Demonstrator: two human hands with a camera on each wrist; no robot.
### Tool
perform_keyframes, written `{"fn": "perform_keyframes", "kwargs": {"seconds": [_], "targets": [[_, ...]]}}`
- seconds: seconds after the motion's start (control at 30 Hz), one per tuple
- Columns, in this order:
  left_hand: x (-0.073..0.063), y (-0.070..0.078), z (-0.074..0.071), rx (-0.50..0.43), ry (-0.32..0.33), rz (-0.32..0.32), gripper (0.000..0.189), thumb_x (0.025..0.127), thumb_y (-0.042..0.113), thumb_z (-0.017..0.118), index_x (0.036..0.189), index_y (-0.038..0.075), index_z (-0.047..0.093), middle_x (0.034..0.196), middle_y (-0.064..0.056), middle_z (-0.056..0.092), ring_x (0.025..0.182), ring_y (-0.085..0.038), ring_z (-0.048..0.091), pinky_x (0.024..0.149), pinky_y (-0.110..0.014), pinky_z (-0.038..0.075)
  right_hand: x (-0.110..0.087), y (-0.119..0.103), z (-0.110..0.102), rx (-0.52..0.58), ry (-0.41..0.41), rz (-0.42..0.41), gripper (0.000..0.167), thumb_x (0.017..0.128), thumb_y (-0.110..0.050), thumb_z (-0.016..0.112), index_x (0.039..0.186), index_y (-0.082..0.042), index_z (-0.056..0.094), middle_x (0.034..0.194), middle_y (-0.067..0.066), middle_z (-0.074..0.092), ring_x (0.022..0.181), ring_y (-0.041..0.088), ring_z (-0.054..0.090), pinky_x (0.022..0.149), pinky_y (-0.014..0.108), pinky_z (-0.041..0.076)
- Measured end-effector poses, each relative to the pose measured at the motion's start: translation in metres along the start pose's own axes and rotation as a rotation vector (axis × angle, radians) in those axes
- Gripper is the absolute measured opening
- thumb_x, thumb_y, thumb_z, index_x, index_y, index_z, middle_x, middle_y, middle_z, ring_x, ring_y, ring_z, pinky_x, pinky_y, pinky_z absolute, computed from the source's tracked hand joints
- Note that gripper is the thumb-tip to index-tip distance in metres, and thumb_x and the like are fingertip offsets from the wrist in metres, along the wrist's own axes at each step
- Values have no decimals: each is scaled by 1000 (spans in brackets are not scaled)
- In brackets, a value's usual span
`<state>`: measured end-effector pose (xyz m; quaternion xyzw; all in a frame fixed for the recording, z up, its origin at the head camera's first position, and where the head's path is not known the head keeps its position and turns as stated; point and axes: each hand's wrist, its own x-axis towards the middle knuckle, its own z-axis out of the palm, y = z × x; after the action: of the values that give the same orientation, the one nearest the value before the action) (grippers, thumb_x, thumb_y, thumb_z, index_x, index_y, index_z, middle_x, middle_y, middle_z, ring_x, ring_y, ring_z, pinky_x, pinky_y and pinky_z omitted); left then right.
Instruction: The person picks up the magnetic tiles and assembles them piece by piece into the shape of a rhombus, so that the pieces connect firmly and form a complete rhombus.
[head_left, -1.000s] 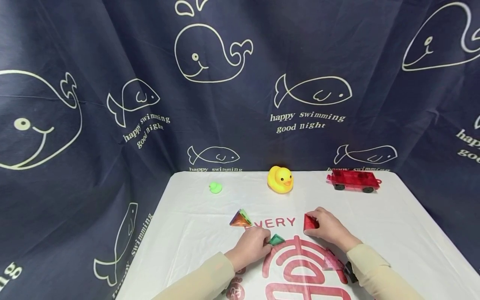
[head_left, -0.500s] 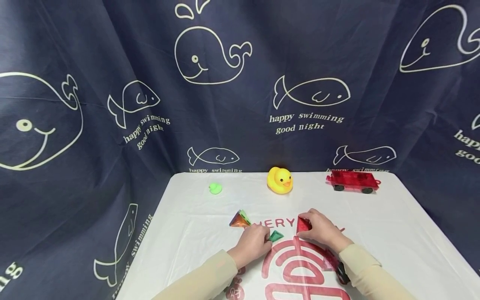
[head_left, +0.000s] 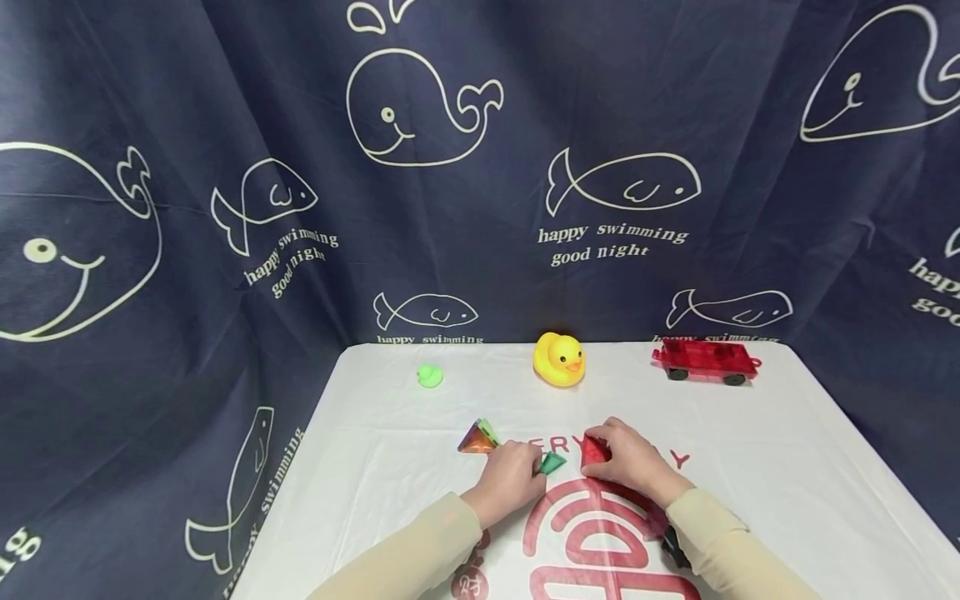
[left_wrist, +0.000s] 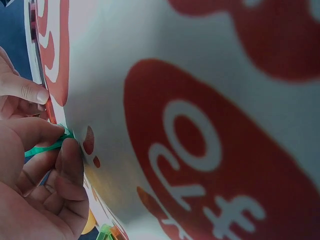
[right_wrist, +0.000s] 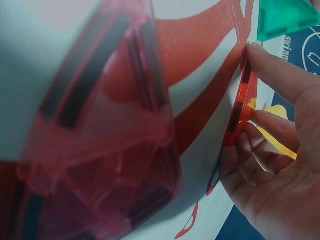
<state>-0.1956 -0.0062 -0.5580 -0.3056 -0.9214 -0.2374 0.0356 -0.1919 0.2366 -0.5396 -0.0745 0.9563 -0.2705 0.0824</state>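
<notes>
My left hand (head_left: pixel 513 482) pinches a translucent green triangular magnetic tile (head_left: pixel 552 462) by one end, thumb against fingertips, with its free part pointing right. Just to the right, my right hand (head_left: pixel 630 458) holds a translucent red magnetic tile (head_left: pixel 594 452) on edge, thumb at one end and fingers at the other. A narrow gap separates the two tiles in the head view. From the right wrist, the red tile (right_wrist: pixel 242 107) shows its dark magnet strips along the tabletop, and the green tile (right_wrist: pixel 286 21) stands beyond the thumb.
A pyramid of orange and green tiles (head_left: pixel 478 437) stands left of my left hand. A pink tile piece (right_wrist: pixel 110 170) lies beneath my right wrist. Along the back are a small green duck (head_left: pixel 430 376), a yellow duck (head_left: pixel 559 360) and a red wheeled car base (head_left: pixel 707 360).
My right hand has slid left with the red tile, narrowing the space to the green one. The left hand has moved slightly right and farther back with the green tile.
</notes>
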Motion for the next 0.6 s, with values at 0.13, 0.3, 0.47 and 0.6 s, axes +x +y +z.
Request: {"fn": "perform_keyframes", "kwargs": {"seconds": [0.13,0.3,0.47,0.6], "targets": [[4,0,3,-14,13,-8,38,75,7,74,57,19,43,48,13,31,47,-5,28,43,-24,22,0,-1,3,-12,16,-12,69,76,-33,95,131,-1,69,106,4,61,93,19,59,86,44,56],[10,0,3,-8,17,-23,35,76,7,75,59,19,46,50,11,34,48,-7,31,44,-25,23,2,-5,5,-11,34,-38,66,76,-32,95,128,-1,69,105,5,62,93,20,60,89,46,56],[16,3,2,-7,-4,-62,33,78,8,75,61,19,48,53,10,39,50,-9,36,45,-25,28,4,-10,7,-10,23,-32,65,76,-31,95,128,-2,69,105,5,63,93,19,61,89,46,57],[17,5,3,6,-9,-83,33,80,9,75,62,19,50,55,10,43,53,-10,40,47,-25,31,3,-13,11,0,15,-38,64,75,-31,95,127,-3,70,102,4,63,91,18,60,86,44,57]]}}
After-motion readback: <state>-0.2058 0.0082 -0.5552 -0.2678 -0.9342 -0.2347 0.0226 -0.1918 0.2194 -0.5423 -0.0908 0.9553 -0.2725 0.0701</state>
